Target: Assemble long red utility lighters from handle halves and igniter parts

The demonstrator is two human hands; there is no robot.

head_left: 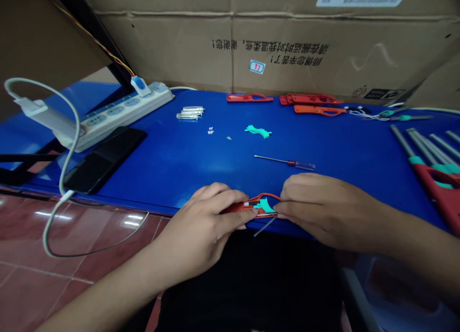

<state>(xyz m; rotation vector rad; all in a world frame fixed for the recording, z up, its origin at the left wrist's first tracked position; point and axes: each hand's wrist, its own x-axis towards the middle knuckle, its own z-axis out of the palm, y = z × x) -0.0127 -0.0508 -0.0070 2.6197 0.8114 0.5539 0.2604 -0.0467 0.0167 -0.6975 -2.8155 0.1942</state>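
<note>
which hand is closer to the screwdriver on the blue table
Right: the right hand sits just below the screwdriver; the left hand is farther away, below and left of it.

My feed looks fairly bright and sharp, the right hand [323, 210] included; overhead light glares in streaks on the floor tiles [132, 220] left of the blue workbench [172, 164], whose ends bend with wide-angle distortion.

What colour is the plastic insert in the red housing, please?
The small plastic insert is teal green; head view.
</note>
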